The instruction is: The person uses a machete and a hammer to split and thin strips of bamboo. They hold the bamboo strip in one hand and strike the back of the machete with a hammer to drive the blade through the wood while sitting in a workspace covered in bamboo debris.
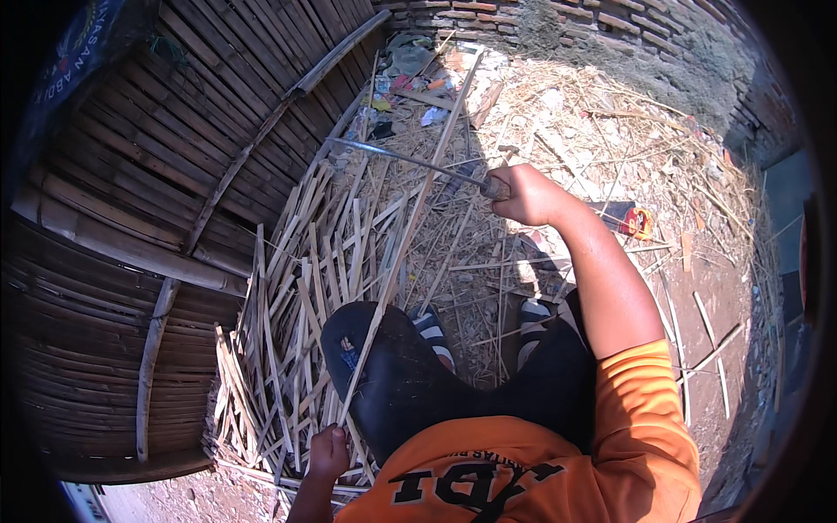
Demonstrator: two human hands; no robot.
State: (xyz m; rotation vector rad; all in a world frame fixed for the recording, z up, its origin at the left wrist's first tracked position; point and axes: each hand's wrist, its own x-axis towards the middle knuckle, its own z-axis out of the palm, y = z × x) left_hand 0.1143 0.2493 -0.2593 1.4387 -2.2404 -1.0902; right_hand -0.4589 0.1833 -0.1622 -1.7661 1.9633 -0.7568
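Bamboo everywhere: the left hand (330,453) is fisted tight around the near end of a long bamboo strip (410,222), which runs away from that hand, up across the black-clad knee (384,366) and over the litter toward the brick wall (610,26). Right hand (523,196), arm stretched out, is clamped on the handle of a long knife (405,159); the blade points left from that hand and crosses the strip well above the knee. Beside the left hand, on its outer side, lies a heap of split bamboo slats (288,331) against a woven bamboo wall (157,174). Striped sandals (432,331) show beneath the knife hand.
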